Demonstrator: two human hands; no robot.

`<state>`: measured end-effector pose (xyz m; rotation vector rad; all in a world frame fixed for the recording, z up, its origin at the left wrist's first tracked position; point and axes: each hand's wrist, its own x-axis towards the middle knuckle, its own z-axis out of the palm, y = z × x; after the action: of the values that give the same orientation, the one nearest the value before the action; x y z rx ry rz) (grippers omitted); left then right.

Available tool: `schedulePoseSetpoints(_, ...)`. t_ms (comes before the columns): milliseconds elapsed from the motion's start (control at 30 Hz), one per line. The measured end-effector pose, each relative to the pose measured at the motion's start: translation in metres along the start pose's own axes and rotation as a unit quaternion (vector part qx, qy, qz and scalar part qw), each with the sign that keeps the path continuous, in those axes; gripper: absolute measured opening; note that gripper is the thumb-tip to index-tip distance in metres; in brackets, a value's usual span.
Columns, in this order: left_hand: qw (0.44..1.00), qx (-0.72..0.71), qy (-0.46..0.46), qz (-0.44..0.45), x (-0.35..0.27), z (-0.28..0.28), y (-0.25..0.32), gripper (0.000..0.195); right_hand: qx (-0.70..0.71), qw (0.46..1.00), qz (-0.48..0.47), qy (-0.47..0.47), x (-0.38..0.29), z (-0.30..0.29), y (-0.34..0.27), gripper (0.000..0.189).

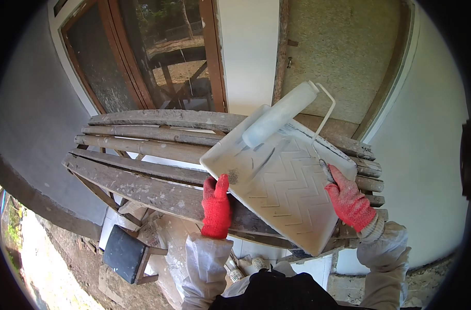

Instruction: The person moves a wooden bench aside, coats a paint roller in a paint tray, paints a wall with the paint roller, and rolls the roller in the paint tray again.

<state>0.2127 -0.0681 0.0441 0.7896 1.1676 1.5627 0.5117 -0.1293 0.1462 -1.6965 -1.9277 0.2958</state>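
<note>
My left hand (216, 207), in a red knit glove, grips the left edge of a white paint tray (297, 182), thumb on top. Ribbed zigzag lines run across the tray's sloped floor, and grey smudges mark its left side. In my right hand (350, 199), gloved likewise, is the handle of a paint roller (282, 112). The roller's pale sleeve lies over the far end of the tray; whether it touches the tray I cannot tell. Its bent wire frame (330, 110) curves back towards my right hand. Beneath the tray is a platform of wooden planks (142, 180).
A black-seated stool (125, 254) stands on the floor at lower left. Beyond the planks are a brown-framed glass door (173, 58), a white wall strip (251, 50) and a speckled door panel (340, 54). A grey wall (38, 116) rises at left, a pale wall (421, 166) at right.
</note>
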Motion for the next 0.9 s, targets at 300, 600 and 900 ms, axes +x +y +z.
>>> schedulePoseSetpoints(300, 1.000, -0.017, 0.009, 0.004, -0.004, 0.003, 0.005, 0.057, 0.130, 0.953, 0.196, -0.194, -0.036, -0.053, -0.037, 0.041)
schedulePoseSetpoints(600, 0.999, -0.023, -0.008, 0.045, -0.004, 0.001, -0.002, 0.053, 0.156, 0.898, 0.283, -0.299, -0.012, -0.069, -0.051, 0.033)
schedulePoseSetpoints(900, 0.999, -0.002, 0.008, 0.045, -0.006, 0.000, -0.001, 0.050, 0.161, 0.896, 0.235, -0.340, 0.033, -0.041, -0.051, 0.043)
